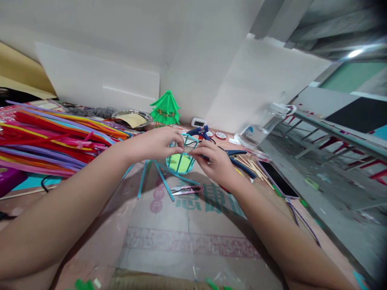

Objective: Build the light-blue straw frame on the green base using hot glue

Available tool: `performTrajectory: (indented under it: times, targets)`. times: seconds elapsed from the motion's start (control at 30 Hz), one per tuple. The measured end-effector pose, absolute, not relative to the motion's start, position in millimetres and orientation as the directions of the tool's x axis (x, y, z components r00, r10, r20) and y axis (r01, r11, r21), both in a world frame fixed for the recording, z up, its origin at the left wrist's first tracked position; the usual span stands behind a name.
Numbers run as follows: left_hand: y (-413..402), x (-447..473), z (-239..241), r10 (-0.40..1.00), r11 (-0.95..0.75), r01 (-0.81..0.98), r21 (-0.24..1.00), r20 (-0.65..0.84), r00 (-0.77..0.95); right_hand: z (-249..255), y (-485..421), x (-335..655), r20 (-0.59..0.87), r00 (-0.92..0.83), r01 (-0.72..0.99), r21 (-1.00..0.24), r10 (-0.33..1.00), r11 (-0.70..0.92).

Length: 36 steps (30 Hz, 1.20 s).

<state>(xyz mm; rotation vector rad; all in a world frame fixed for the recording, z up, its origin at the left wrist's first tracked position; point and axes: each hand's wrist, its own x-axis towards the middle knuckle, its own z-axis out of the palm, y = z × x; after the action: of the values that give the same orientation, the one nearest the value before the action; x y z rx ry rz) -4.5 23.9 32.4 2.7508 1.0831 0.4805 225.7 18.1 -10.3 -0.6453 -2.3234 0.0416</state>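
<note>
Head view: left hand pinches the blue frame above the desk; right hand bends narrowly beside it, grip unclear. Base and posts formed; judged unfinished, blue strips remaining alongside.

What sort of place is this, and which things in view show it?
Probably a craft workspace, judging by the heaped multicoloured fuzzy pipe cleaners, small pink-handled metal snips, and light-blue openwork frame with a lime-green base.
</note>
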Motion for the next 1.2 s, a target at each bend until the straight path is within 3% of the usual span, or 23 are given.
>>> performTrajectory:
  times: [0.4,0.6,1.2]
  targets:
    - [25,-4,30,0.686,-0.727,0.638,0.255,0.215,0.695,-4,19,230,0.574,-0.662,0.432,-0.231,0.481,0.872]
    - [26,-4,30,0.677,-0.735,0.631,0.248,0.217,0.704,2,19,237,0.498,-0.656,0.476,-0.310,0.567,0.823]
    - [22,-2,33,0.700,-0.713,0.655,0.251,0.203,0.684,-1,20,235,0.528,-0.675,0.447,-0.263,0.515,0.855]
